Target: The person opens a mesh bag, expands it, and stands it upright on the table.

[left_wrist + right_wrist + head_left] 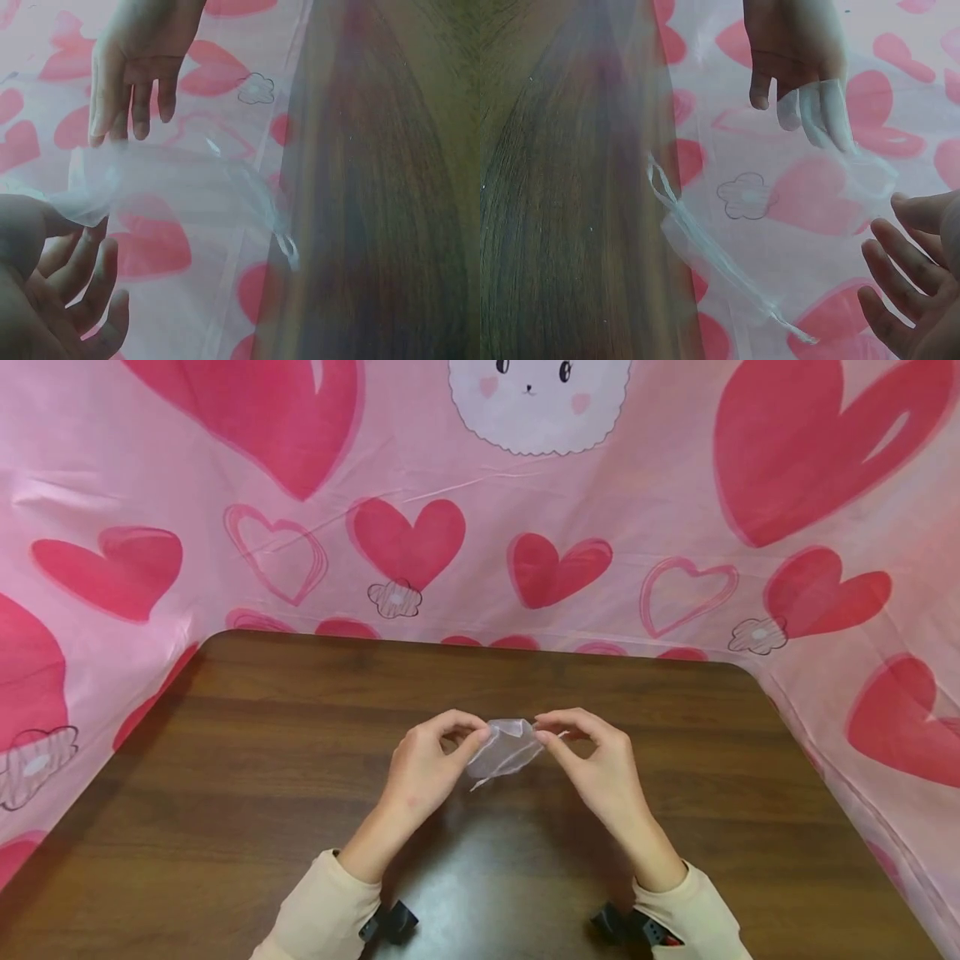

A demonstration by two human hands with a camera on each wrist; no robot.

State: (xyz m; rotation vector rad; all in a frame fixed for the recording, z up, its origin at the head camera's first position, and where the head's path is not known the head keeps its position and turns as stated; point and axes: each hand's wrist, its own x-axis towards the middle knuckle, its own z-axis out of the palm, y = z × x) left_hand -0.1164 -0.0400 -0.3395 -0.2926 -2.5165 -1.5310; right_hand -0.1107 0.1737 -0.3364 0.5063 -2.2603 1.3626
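Observation:
A sheer white drawstring pouch [504, 753] is stretched between both hands above the table, its flat top edge facing away. My left hand [426, 768] pinches its left corner between thumb and index finger. At the opposite corner, my right hand [604, 768] pinches the edge with thumb and index fingertips. The white drawstring [727, 262] runs along the near side, with a loop at one end and a loose tail at the other. In the left wrist view the thin pouch fabric [187, 176] lets the pink hearts show through.
A dark brown wooden table [225, 793] lies beneath the hands. Pink cloth with red hearts [408, 539] hangs behind it and along both sides. Small black devices [401, 922] are strapped at the cuffs of the cream sleeves [322, 910].

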